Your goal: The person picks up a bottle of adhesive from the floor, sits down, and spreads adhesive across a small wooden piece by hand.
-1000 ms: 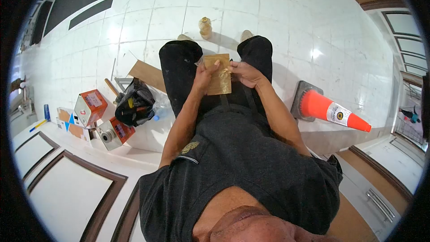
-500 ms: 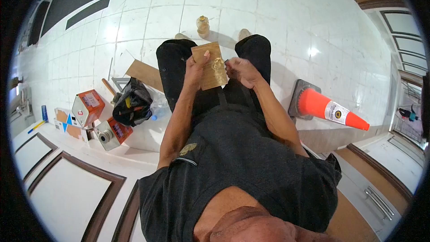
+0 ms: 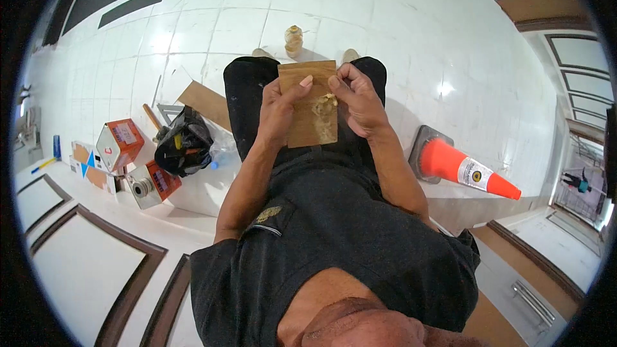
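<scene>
Two hands at a thin wooden board (image 3: 306, 119) held above the lap, between the knees.
The left hand (image 3: 276, 114) clamps the board's left edge, thumb flat on its face, fingers behind; the right hand (image 3: 361, 104) curls at the right edge, thumb by the upper corner, though whether it pinches anything cannot be told. A pale smear (image 3: 323, 119) runs along the right side, near that edge. The far edge points toward a bottle (image 3: 293, 42) standing between the shoes, with a gap of floor (image 3: 424, 45) before it. Tiles stretch between the right knee and an orange cone (image 3: 443, 159); on the left, a black bag (image 3: 185, 144) sits closer to the leg.
</scene>
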The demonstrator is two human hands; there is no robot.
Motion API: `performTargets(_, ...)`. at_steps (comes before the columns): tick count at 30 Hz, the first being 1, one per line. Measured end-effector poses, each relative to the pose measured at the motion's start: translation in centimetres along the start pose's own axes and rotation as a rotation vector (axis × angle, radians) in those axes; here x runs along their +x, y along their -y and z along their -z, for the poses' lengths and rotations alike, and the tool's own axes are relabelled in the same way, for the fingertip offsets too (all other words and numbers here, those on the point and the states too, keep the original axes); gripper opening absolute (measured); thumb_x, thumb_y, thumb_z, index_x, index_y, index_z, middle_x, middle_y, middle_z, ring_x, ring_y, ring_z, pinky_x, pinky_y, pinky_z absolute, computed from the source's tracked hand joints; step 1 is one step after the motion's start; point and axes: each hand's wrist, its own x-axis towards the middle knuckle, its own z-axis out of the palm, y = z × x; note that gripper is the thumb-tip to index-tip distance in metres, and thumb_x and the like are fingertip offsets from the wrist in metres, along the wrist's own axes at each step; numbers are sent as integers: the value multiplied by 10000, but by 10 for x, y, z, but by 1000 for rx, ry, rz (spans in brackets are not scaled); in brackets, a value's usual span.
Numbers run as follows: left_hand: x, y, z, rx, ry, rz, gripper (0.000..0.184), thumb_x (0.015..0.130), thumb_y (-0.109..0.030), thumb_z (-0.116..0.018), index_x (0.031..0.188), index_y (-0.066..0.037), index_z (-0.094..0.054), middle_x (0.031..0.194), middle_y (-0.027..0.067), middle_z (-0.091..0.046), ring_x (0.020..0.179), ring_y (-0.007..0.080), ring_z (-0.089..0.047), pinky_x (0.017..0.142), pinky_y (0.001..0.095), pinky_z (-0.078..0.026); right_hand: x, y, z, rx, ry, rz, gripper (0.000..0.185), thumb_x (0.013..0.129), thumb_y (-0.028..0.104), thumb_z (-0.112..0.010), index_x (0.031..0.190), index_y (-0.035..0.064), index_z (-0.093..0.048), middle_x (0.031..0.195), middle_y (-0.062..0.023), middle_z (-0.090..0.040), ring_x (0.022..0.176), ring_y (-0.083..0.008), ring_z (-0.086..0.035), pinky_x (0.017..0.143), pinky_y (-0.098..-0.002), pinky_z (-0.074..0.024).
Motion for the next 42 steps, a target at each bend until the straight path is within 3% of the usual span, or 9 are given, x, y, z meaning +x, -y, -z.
performTargets(6,-11,-28,-8,-29,43,-53,248,947,-189,-692,1083,17,-676,943,54,-716,797,97,-660,719,267,-538,-20,39,-20,181,75,-107,172,979,177,-667,1118,81,-635,997,-9,-629,924,-122,-594,931,-298,-469)
performTargets(10,-17,-35,-13,85,111,-107,271,943,-182,-700,1117,23,-670,980,68,-718,843,112,-668,752,276,-545,-13,46,-10,428,93,-169,196,988,229,-661,1100,70,-638,990,-8,-640,953,-123,-593,925,-296,-467)
performTargets(13,-22,-31,-18,111,115,-170,271,954,-185,-691,1122,25,-669,984,64,-716,856,107,-660,761,273,-541,-15,37,-17,-411,-10,90,250,988,250,-668,1087,22,-649,988,-11,-660,909,-70,-586,799,-241,-489)
performTargets(21,-18,-32,-12,15,17,-257,272,975,-198,-677,1110,37,-670,965,58,-713,854,89,-645,749,258,-529,-26,36,-42,-234,31,100,222,995,107,-626,1184,-8,-626,1070,-34,-677,978,-83,-609,869,-272,-501)
performTargets(25,-19,-39,-7,79,16,-210,264,966,-197,-684,1092,35,-671,958,61,-713,841,96,-650,746,257,-528,-26,56,-34,110,100,-69,274,1011,170,-617,1217,-11,-628,1082,-49,-678,990,-99,-607,848,-280,-493)
performTargets(28,-23,-38,-9,111,32,-208,263,961,-193,-687,1089,36,-670,958,63,-712,838,104,-654,752,262,-529,-17,45,-26,155,114,-5,326,1020,289,-613,1152,-4,-662,1024,-21,-677,918,-82,-597,787,-254,-481)
performTargets(30,-22,-39,-11,111,43,-238,263,958,-190,-687,1089,37,-670,958,63,-712,841,107,-655,759,264,-529,-12,35,-30,-434,-2,118,307,1012,299,-630,1087,5,-680,939,18,-664,844,-56,-575,749,-235,-477)
performTargets(35,-22,-45,-15,-45,-75,-199,239,956,-174,-683,1077,32,-674,958,59,-711,862,99,-648,775,263,-519,-18,32,-45,-250,7,118,260,982,227,-680,1108,1,-663,944,34,-660,846,-39,-577,765,-228,-492)
performTargets(42,-13,-42,-13,50,-15,-247,226,961,-179,-677,1055,26,-678,934,48,-708,835,90,-642,763,258,-516,-17,39,-23,137,156,-91,304,1003,147,-624,1271,7,-600,1144,-49,-673,1049,-107,-609,961,-285,-482)
